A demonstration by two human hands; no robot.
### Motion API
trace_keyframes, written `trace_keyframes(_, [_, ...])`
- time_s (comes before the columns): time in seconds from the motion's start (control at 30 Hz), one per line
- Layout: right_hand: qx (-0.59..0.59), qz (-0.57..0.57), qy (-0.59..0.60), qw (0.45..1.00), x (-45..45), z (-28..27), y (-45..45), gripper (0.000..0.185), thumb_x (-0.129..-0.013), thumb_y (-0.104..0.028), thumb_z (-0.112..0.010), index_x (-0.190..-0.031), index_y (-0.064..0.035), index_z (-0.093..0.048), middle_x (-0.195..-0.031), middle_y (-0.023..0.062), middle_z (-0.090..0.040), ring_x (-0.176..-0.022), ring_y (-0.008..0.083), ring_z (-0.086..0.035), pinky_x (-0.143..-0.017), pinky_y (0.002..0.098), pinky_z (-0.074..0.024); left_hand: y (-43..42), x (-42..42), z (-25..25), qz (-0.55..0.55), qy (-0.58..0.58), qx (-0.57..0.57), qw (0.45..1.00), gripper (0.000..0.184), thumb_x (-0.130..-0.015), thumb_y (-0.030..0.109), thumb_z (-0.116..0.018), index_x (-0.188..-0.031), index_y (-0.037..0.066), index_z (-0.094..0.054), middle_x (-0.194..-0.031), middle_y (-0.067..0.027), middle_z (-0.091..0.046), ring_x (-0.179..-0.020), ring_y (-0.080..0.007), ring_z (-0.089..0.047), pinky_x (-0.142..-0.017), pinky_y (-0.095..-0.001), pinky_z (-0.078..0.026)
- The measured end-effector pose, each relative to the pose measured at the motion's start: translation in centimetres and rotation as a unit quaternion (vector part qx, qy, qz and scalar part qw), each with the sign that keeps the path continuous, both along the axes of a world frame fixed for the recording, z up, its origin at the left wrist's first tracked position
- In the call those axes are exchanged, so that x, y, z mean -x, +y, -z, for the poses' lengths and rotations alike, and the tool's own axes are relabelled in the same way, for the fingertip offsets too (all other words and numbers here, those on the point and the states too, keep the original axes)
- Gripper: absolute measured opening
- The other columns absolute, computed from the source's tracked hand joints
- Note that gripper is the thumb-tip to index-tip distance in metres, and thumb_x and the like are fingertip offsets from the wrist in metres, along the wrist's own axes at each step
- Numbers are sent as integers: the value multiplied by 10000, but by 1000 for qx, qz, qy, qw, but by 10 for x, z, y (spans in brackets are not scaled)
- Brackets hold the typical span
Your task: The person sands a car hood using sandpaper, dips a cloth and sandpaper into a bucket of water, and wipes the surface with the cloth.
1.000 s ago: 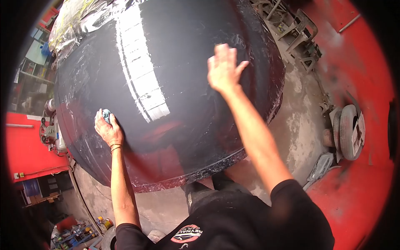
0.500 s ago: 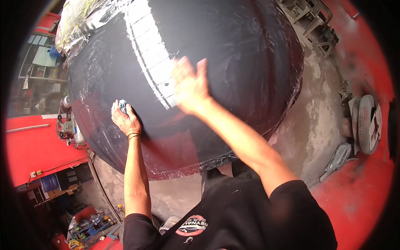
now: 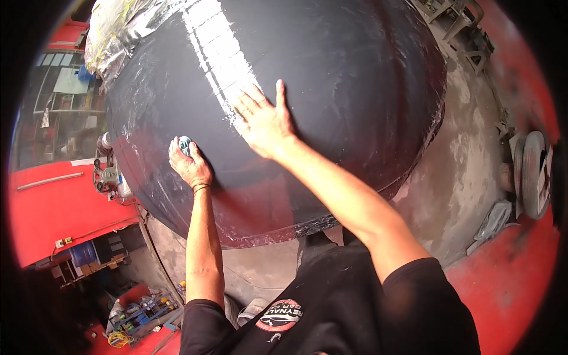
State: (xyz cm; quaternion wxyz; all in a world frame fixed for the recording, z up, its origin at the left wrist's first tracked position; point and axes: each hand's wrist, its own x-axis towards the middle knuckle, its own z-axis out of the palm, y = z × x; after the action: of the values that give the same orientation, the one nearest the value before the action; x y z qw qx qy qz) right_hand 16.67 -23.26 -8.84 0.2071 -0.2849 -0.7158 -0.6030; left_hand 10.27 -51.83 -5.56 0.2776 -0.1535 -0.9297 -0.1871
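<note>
Below me spreads a large, curved car panel [image 3: 343,130], probably a hood, dark and dull with whitish smears and a dark red glossy front edge. My left hand [image 3: 192,168] rests at its left part, fingers wrapped round a small rounded bluish-green and dark object [image 3: 184,145] whose kind I cannot make out. Further right, my right hand [image 3: 266,123] lies with fingers stretched and thumb apart at the lower end of a bright white reflection on the panel. Nothing shows in that hand; its palm is hidden.
Crumpled masking plastic [image 3: 112,41] covers the area at the upper left. A machine with a motor [image 3: 108,171] stands beside the panel's left side. Tires [image 3: 534,174] lean at the right, and stacked chairs [image 3: 458,23] stand at the upper right. A tool-filled rack [image 3: 145,313] sits lower left.
My right hand was blurred in motion and now shows sharply, slightly further left over the panel. The left hand keeps its hold on the small object. The whole view has shifted slightly.
</note>
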Motion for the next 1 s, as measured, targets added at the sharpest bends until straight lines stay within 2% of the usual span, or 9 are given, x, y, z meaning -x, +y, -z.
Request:
trace_keyframes(0.07, [103, -47, -23, 993, -10, -3, 50, 670, -1179, -528, -279, -1765, -203, -288, -1854, 23, -238, -1711, 299, -163, -1270, 826, -66, -2, 1, 1, -2, -4, -9, 1000, 558, -1083, 309, -677, -1562, 54, -546, -1577, -181, -576, -1509, -369, -490, -1284, -513, -316])
trace_keyframes(0.13, [544, -242, 73, 800, -38, -53, 127, 603, -1188, -463, -329, -1731, -203, -364, -1826, 6, -309, -1694, 307, -225, -1258, 836, -134, -2, 0, 2, 1, 10, -2, 1000, 557, -1079, 300, -681, -1559, 51, -547, -1565, -175, -584, -1503, -372, -493, -1278, -515, -323])
trace_keyframes(0.17, [596, -253, 131, 750, -39, -52, 145, 571, -1192, -430, -354, -1714, -203, -402, -1813, -3, -344, -1685, 312, -256, -1253, 841, -167, -2, -1, 3, -5, 12, 5, 1000, 560, -1079, 300, -681, -1562, 52, -542, -1565, -174, -585, -1506, -371, -491, -1279, -515, -320])
trace_keyframes(0.3, [581, -119, 125, 795, -53, -53, 73, 648, -1195, -526, -301, -1763, -215, -305, -1837, 24, -289, -1699, 263, -231, -1308, 752, -153, 1, -2, -12, -9, 35, -11, 999, 496, -1015, 260, -751, -1435, 15, -652, -1459, -204, -649, -1382, -379, -593, -1199, -500, -431])
trace_keyframes(0.43, [664, -324, 109, 665, -81, -32, -40, 646, -1190, -510, -331, -1750, -187, -334, -1820, 36, -320, -1692, 280, -241, -1300, 770, -142, 7, -2, -12, 47, -15, -95, 994, 463, -1025, 219, -755, -1412, -20, -670, -1364, -216, -710, -1241, -360, -678, -1111, -465, -526])
trace_keyframes(0.6, [636, -278, 235, 681, -73, 5, 107, 644, -1184, -490, -369, -1732, -152, -370, -1800, 51, -358, -1683, 302, -254, -1289, 793, -128, 8, -3, -8, 61, -81, -151, 983, 445, -1066, 168, -737, -1435, -65, -652, -1249, -225, -788, -1062, -328, -780, -1001, -418, -641])
trace_keyframes(0.77, [597, -159, 395, 680, -115, -16, 176, 643, -1178, -470, -407, -1715, -118, -406, -1779, 67, -396, -1675, 323, -268, -1279, 816, -113, -18, 14, 9, 53, 61, 16, 997, 490, -1058, 281, -757, -1413, -46, -673, -1328, -255, -729, -1182, -376, -719, -1059, -480, -570])
trace_keyframes(0.87, [594, -142, 381, 694, -146, -12, 73, 642, -1174, -458, -429, -1705, -97, -427, -1766, 76, -419, -1669, 336, -275, -1273, 829, -105, -18, 18, 22, 9, 11, 3, 1000, 573, -1079, 417, -676, -1517, 52, -619, -1489, -194, -655, -1427, -380, -568, -1212, -516, -415])
trace_keyframes(1.0, [668, -200, 260, 668, -196, 15, -52, 664, -1165, -508, -425, -1729, -158, -408, -1846, 41, -265, -1713, 346, -155, -1272, 837, 7, -9, 7, 13, 16, 45, 31, 998, 568, -1068, 405, -698, -1499, 42, -627, -1487, -204, -658, -1416, -395, -579, -1210, -515, -421])
